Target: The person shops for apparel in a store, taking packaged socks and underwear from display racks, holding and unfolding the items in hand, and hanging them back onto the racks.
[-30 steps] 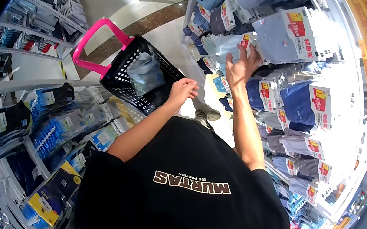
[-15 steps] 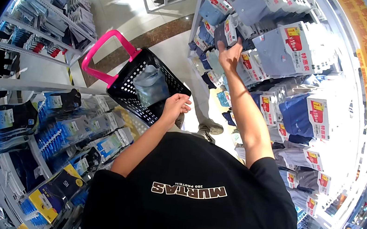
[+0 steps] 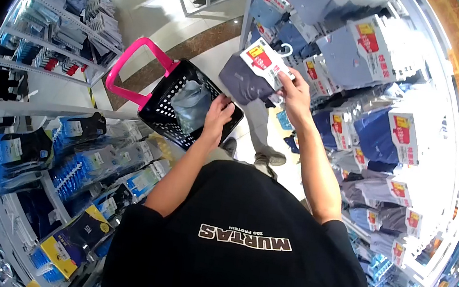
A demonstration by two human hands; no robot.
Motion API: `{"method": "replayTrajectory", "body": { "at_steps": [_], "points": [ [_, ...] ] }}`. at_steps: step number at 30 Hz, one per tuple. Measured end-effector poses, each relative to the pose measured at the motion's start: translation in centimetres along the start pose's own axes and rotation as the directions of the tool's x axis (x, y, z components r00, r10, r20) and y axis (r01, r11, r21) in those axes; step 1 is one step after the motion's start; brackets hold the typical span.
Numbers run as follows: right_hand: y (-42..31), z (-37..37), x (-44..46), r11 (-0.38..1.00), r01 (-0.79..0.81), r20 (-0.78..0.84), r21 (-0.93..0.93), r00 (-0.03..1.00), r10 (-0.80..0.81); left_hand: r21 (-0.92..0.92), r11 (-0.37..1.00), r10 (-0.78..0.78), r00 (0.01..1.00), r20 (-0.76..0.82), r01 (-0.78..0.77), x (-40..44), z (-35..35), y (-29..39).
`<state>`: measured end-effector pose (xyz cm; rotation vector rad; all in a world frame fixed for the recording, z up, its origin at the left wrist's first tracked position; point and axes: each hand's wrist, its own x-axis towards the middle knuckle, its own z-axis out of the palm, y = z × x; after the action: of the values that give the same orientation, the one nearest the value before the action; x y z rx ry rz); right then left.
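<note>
So I've got a dark pack (image 3: 245,81) up in my right hand (image 3: 297,94), thumb across the edge of its white card (image 3: 265,58) and the fingers closed round behind, as far as the feed lets me see. The card has a red and yellow price label (image 3: 260,58) facing up at me, and there's a white hook (image 3: 285,50) poking out of the top. The whole thing hangs in the air between the rack (image 3: 250,5) on my right and the basket (image 3: 159,93), tipped at an angle.

Left hand (image 3: 217,121) is down at the near side of the basket, fingers partly bent, palm turned away from me. Honestly can't tell from here if it's touching the rim or just in front of it, or whether there's anything in the fingers.

The basket's black with holes all over, pink handle (image 3: 130,96) sticking out to the left. One blue-grey bundle (image 3: 191,106) sits inside. Just past the basket there's a grey trouser leg (image 3: 256,128) and a shoe (image 3: 273,156).

Right-hand rack is stuffed with pale grey packs (image 3: 344,57), plus a blue pack (image 3: 373,134) near my forearm. On my left it's mostly blue and black packs, with a yellow-and-navy box (image 3: 58,254) lower down.
</note>
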<state>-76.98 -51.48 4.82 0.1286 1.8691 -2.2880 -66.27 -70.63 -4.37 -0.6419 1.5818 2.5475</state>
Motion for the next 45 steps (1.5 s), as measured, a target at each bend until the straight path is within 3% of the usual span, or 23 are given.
{"method": "replayTrajectory", "body": {
  "at_steps": [2,4,6,7,9,10,12,14,16,17,21,24,28,31,37,40,43,45],
  "points": [
    [0.5,-1.8,-2.9,0.986,-0.111,0.017,0.121,0.994,0.110,-0.200,0.980,0.021,0.986,0.167,0.013,0.3,0.5,0.6],
    [1.3,-3.6,-5.6,0.964,-0.214,-0.017,0.159,0.976,0.219,-0.298,0.913,-0.145,0.903,0.404,0.280,0.3,1.2,2.0],
    [1.7,-4.6,-8.1,0.931,-0.280,-0.103,0.232,0.945,0.310,-0.322,0.877,-0.172,0.859,0.482,0.356,-0.2,3.3,2.5],
    [3.8,-6.5,-8.7,0.951,-0.265,-0.166,0.157,0.943,0.290,-0.289,0.886,-0.205,0.866,0.456,0.362,-0.6,4.2,2.3],
    [5.0,-7.3,-10.8,0.938,-0.090,-0.379,-0.336,0.924,-0.047,-0.224,0.904,-0.253,0.880,0.403,0.363,-1.1,6.0,1.8],
    [5.1,-7.2,-11.8,0.801,-0.027,-0.392,-0.598,0.882,-0.263,-0.186,0.914,-0.269,0.881,0.388,0.361,-1.4,6.8,1.3],
    [5.2,-7.1,-13.7,0.892,-0.024,-0.384,-0.452,0.907,-0.170,-0.112,0.927,-0.300,0.886,0.353,0.358,-2.0,7.8,0.2],
    [3.5,-4.9,-15.7,0.871,0.013,-0.228,-0.492,0.963,-0.143,-0.044,0.920,-0.349,0.867,0.356,0.389,-2.9,8.5,-1.0],
    [4.2,-3.4,-16.4,0.727,0.164,-0.086,-0.667,0.952,-0.294,-0.043,0.910,-0.370,0.853,0.368,0.413,-3.7,9.4,-1.3],
    [2.9,-2.8,-16.7,0.562,0.206,-0.051,-0.801,0.912,-0.407,-0.015,0.886,-0.412,0.802,0.432,0.463,-4.1,9.5,-0.6],
    [5.2,-3.9,-16.8,0.903,-0.018,-0.287,-0.430,0.951,-0.118,0.095,0.926,-0.358,0.769,0.530,0.366,-4.4,8.6,-0.9],
    [6.1,-4.9,-16.5,0.959,-0.083,-0.179,-0.273,0.983,0.035,0.122,0.933,-0.348,0.755,0.556,0.340,-4.2,8.0,-0.9],
    [5.5,-5.0,-16.2,0.981,-0.134,-0.142,-0.138,0.983,0.115,0.164,0.943,-0.332,0.764,0.553,0.291,-4.2,7.2,-0.6],
    [6.1,-4.9,-15.6,0.981,-0.191,-0.280,0.038,0.940,0.194,0.142,0.937,-0.347,0.803,0.485,0.320,-4.2,6.5,-1.3],
    [6.5,-3.7,-15.4,0.992,-0.003,-0.381,-0.127,0.924,-0.046,0.089,0.949,-0.309,0.839,0.447,0.302,-4.0,6.8,-2.0],
    [6.7,-3.9,-15.3,0.998,-0.011,-0.331,-0.063,0.944,-0.010,0.086,0.942,-0.327,0.821,0.469,0.326,-4.1,7.2,-1.0],
    [5.7,-3.8,-15.8,0.961,-0.043,-0.279,-0.274,0.960,-0.036,0.075,0.940,-0.320,0.785,0.530,0.332,-4.1,7.7,-0.5],
    [4.7,-3.7,-16.2,0.962,-0.037,-0.255,-0.272,0.966,-0.035,0.118,0.931,-0.352,0.757,0.551,0.346,-3.5,7.5,-1.2]
  ]
}}
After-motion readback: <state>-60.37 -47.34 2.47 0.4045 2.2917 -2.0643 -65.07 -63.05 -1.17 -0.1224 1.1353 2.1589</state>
